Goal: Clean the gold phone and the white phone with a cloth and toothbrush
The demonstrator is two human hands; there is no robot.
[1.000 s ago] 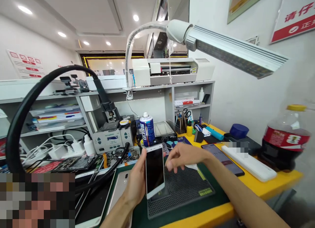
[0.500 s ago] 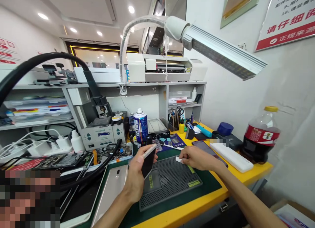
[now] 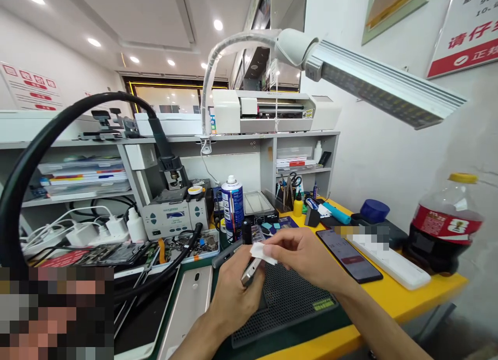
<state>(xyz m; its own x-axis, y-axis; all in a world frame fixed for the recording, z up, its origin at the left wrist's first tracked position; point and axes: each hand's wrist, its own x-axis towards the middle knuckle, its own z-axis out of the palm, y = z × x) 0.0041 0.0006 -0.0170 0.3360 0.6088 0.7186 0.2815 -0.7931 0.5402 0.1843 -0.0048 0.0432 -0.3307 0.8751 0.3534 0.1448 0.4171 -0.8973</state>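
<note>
My left hand [image 3: 237, 285] is closed around a phone [image 3: 251, 273], tipped so that mostly its narrow silver edge faces me. Between the fingers of my right hand [image 3: 298, 251] is a small white wipe [image 3: 263, 252], pressed or held against the phone's upper end. The wipe and fingers cover that end of the phone. Below both hands lies a dark perforated work mat [image 3: 288, 303] on a green sheet. To the left of my left forearm rests a gold phone back cover [image 3: 190, 308].
At right are a phone with a lit screen [image 3: 348, 253], a white power bank [image 3: 392, 259] and a cola bottle [image 3: 445, 222]. Behind stand a blue spray can [image 3: 232, 207] and a parts tray [image 3: 208, 246]. A black hose [image 3: 11, 194] arches at left; a lamp [image 3: 381, 82] hangs overhead.
My right hand has come left from the mat, bringing the white wipe up to the phone. My left hand has turned the phone more edge-on. The view has swung slightly left.
</note>
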